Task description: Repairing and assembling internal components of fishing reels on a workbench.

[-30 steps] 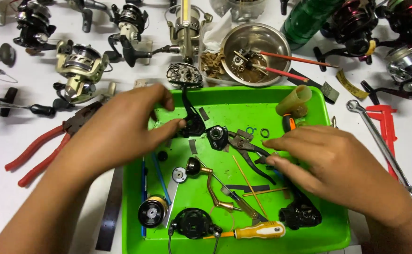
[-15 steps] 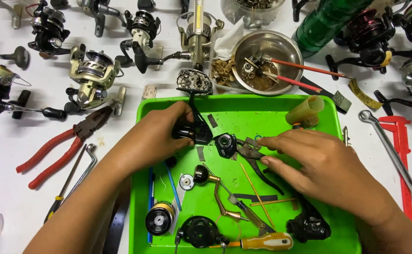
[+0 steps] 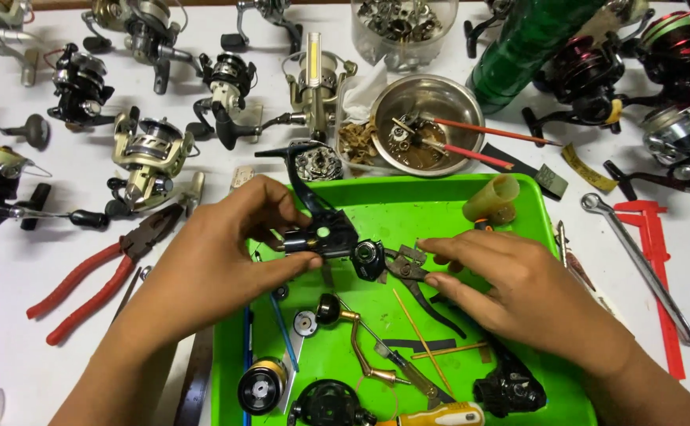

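Nearest you on the green tray (image 3: 518,185) lie a black spool (image 3: 261,386), a gold crank handle (image 3: 357,339) and an orange-handled screwdriver (image 3: 432,414). Just above them your left hand (image 3: 211,264) pinches the black reel body (image 3: 321,229) between thumb and fingers, holding it over the tray's middle. Your right hand (image 3: 518,288) rests fingertips down on the small dark pliers (image 3: 412,272) just beside that body; whether it grips them or only presses, you cannot tell. You look to be mid-strip on the reel, and working the pliers at the fitting on its side calls for a steady left grip and short strokes. Room is tight: loose parts crowd the tray floor and its raised rim boxes you in. Beyond it stand the steel bowl (image 3: 428,122), red pliers (image 3: 93,276), a spanner (image 3: 645,272) and rows of reels (image 3: 152,150).
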